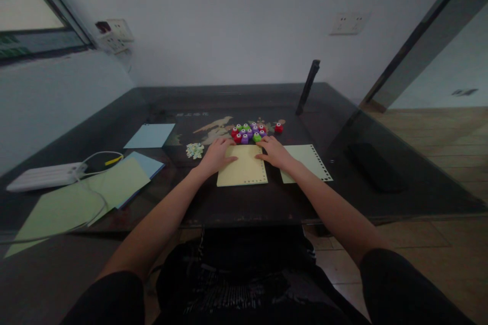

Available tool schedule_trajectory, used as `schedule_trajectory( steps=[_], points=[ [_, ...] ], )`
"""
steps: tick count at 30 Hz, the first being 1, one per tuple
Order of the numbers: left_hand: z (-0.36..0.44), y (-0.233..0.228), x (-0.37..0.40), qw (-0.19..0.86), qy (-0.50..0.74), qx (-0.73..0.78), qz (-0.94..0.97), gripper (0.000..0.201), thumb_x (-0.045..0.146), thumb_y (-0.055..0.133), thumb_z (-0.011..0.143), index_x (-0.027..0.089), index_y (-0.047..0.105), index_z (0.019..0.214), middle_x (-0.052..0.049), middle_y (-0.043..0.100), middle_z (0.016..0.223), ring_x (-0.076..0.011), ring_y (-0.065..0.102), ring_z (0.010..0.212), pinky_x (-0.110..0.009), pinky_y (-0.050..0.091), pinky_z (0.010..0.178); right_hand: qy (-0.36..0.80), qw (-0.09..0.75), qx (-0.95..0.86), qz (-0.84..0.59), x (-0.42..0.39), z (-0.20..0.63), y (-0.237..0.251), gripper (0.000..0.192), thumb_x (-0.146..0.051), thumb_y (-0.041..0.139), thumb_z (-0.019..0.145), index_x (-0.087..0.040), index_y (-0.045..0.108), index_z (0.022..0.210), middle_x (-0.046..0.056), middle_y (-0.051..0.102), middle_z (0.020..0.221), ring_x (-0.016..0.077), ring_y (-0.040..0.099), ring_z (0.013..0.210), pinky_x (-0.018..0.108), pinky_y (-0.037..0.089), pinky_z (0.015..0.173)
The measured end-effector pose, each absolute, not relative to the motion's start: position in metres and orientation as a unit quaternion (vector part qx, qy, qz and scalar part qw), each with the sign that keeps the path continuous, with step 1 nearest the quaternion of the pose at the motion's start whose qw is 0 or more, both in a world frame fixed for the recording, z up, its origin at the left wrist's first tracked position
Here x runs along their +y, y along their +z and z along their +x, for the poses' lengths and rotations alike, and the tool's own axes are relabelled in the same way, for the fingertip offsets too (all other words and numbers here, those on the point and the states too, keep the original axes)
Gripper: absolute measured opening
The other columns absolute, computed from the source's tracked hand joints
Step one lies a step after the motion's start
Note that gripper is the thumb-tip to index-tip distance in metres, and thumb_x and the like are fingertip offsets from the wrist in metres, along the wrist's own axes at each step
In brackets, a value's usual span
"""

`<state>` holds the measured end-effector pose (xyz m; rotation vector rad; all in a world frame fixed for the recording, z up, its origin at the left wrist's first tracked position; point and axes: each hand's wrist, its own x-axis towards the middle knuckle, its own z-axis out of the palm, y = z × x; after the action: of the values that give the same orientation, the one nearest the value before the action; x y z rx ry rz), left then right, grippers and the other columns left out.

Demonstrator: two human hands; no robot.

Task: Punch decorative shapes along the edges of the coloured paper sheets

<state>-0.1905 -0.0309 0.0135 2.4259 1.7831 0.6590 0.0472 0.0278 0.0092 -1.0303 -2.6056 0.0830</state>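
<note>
A pale yellow sheet of paper (pixel 242 167) lies on the dark table in front of me, with small holes along its right and bottom edges. My left hand (pixel 218 156) rests at its upper left corner, thumb on the paper and fingers stretched out. At the upper right corner, my right hand (pixel 275 153) lies with thumb and fingers spread, touching the sheet. Just beyond the fingertips stands a cluster of small red, purple and green craft punches (pixel 249 133). One red punch (pixel 278 128) sits apart to the right. Left of my left hand is a heap of tiny paper bits (pixel 195 151).
A pale sheet with a punched edge (pixel 310 160) lies partly under my right forearm. Blue paper (pixel 150 135), green paper (pixel 76 195), a white power strip (pixel 46 176) and its cable occupy the left. A black upright stick (pixel 308 87) and a dark flat object (pixel 375 167) are at right.
</note>
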Motion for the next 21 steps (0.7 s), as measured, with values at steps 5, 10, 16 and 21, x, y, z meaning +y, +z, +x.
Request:
schedule_trajectory(
  steps=[5,10,16,21],
  points=[
    [-0.190,0.019,-0.034,0.072,0.253,0.573,0.776,0.028,0.018,0.060,0.076,0.021,0.059,0.104,-0.006,0.063,0.105,-0.0233,0.058,0.099,-0.038,0.043,0.090,0.050,0.201,-0.903,-0.377,0.026,0.047,0.011,0.036,-0.031,0.072,0.073,-0.015,0.061,0.104,0.012,0.056,0.107,0.0288,0.050,0.103,0.044,0.044,0.089],
    [-0.195,0.027,-0.033,0.115,0.335,0.597,0.720,0.023,0.021,0.061,0.075,0.019,0.063,0.097,-0.005,0.067,0.095,-0.0216,0.062,0.089,-0.036,0.046,0.082,0.167,0.265,-0.856,-0.410,0.026,0.047,0.015,0.025,-0.024,0.072,0.070,-0.016,0.060,0.090,0.008,0.061,0.094,0.0240,0.056,0.091,0.040,0.046,0.082],
    [-0.202,0.025,-0.025,0.279,0.475,0.579,0.601,0.032,0.028,0.068,0.070,0.014,0.060,0.097,-0.005,0.068,0.083,-0.0185,0.063,0.072,-0.033,0.051,0.067,0.526,0.291,-0.709,-0.369,0.018,0.050,0.025,0.024,-0.026,0.066,0.074,-0.015,0.061,0.094,0.007,0.070,0.085,0.0198,0.065,0.077,0.037,0.053,0.073],
    [-0.198,0.025,-0.026,0.346,0.546,0.543,0.536,0.037,0.028,0.070,0.070,0.015,0.057,0.102,-0.006,0.070,0.087,-0.0187,0.065,0.075,-0.033,0.053,0.070,0.587,0.259,-0.670,-0.373,0.010,0.048,0.030,0.017,-0.025,0.071,0.070,-0.014,0.067,0.083,0.010,0.073,0.085,0.0213,0.067,0.076,0.039,0.055,0.073]
  ],
)
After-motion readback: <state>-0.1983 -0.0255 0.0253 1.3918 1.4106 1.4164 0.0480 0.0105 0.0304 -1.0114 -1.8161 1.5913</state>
